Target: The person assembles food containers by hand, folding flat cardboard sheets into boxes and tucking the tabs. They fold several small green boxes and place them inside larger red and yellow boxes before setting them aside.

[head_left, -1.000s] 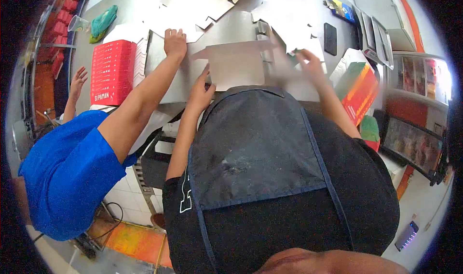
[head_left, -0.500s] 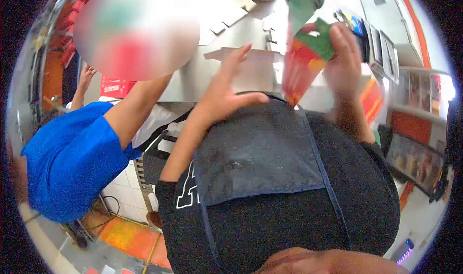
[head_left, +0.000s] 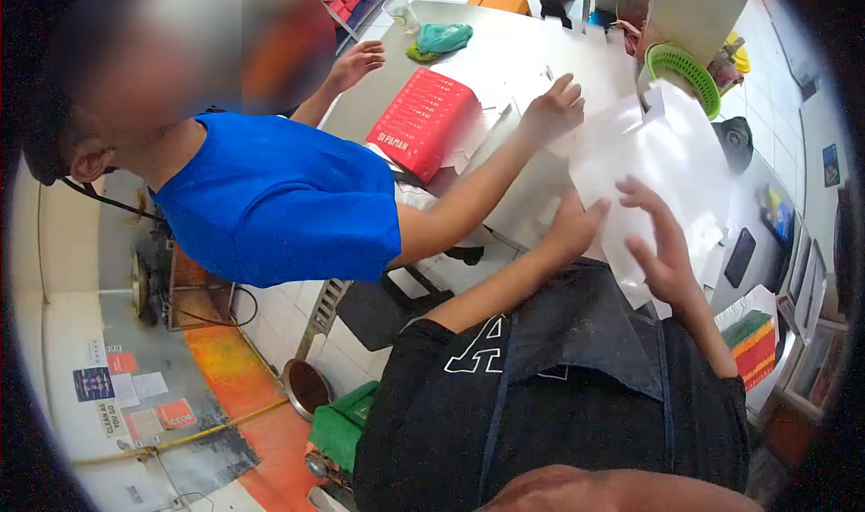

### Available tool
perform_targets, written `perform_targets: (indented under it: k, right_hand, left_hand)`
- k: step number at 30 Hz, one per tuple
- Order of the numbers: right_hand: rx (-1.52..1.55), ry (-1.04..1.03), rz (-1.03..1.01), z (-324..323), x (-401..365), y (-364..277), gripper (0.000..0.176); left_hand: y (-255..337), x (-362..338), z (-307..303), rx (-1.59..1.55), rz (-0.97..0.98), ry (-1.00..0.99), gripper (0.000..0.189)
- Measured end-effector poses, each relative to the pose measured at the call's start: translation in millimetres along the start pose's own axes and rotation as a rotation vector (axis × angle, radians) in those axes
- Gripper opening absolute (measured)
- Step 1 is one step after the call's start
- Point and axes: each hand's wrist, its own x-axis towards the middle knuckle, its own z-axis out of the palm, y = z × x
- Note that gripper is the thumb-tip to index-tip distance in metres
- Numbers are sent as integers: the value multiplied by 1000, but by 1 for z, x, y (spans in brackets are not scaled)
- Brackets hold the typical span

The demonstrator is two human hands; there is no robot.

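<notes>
the white card sheet point(head_left: 662, 152) is held up over the near edge of the tabletop point(head_left: 494, 27), tilted toward the camera. the right hand point(head_left: 665, 258) lies on the sheet's lower part, its grip apart, fingers spread flat on the card and closed round nothing. the left hand point(head_left: 569, 231) meets the sheet's lower left edge with the thumb raised; whether that grip is pinched on the edge or only pressed to it, i cannot tell. as far as i can judge, the sheet is a flat blank so far: no side stands up and no corner is tucked, so all of its shaping looks left to do. just left of the sheet, a co-worker's hand point(head_left: 551, 108) rests on more white sheets point(head_left: 505, 84), with a blue sleeve point(head_left: 297, 206) further left. beyond that hand is a stack of red flat boxes point(head_left: 423, 120), the co-worker's other hand point(head_left: 359, 62) past it, then a teal cloth point(head_left: 441, 36) and a clear cup point(head_left: 396, 9). above the sheet sits a green round basket point(head_left: 685, 62). right of the sheet lie a dark phone point(head_left: 741, 257) and, lower, red and green boxes point(head_left: 752, 343). the sheet hides the tabletop behind it, glare washes out any creases, and the far right is cut off.
</notes>
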Motion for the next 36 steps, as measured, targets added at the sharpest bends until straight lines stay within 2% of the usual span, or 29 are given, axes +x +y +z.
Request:
perform_targets:
  k: [1,2,4,5,6,8,11,15,18,21,25,27,29,30,31,33,36]
  right_hand:
    - [-291,25,-74,0,-4,6,50]
    - [-428,176,-74,2,-7,12,53]
    - [-698,490,-69,5,-13,25,60]
    - [-575,662,-100,3,-16,38,72]
    - [-519,734,1,-1,-17,40,82]
    - [36,794,152,-9,-16,51,88]
    - [878,593,343,-21,-24,33,96]
    - [834,705,53,-25,-32,32,102]
    - [529,618,-109,-22,-43,49,93]
    - [233,544,-195,0,-72,94,89]
    - [-356,338,-26,-10,-78,93,66]
    - [-819,372,-208,-15,-72,91,52]
    - [-449,601,-220,-14,-62,85,32]
    - [-312,588,-88,-19,-63,87,29]
    - [-175,571,43,-27,-66,90,26]
    - [124,645,30,-32,-51,81,24]
    - [264,812,42,-40,-47,100,24]
  left_hand:
    - [-4,1,-3,66,61,22,27]
    - [-2,2,-6,134,123,43,27]
    - [24,-5,-6,-94,93,32,28]
    - [39,-10,0,-212,73,17,29]
    - [49,-14,6,-292,93,13,29]
    - [56,-18,12,-374,117,-7,27]
    - [45,-15,14,-376,107,-54,24]
    - [36,3,20,-344,109,26,24]
    - [32,7,34,-378,4,76,28]
    - [38,2,42,-301,-176,-24,35]
    - [26,7,38,-147,-267,-271,43]
    - [24,9,29,-95,-379,-384,47]
    - [19,15,15,-5,-496,-467,48]
    - [18,17,11,40,-554,-508,50]
    - [15,16,7,67,-549,-519,51]
    - [20,10,0,116,-538,-543,54]
    - [13,6,-16,288,-457,-840,55]
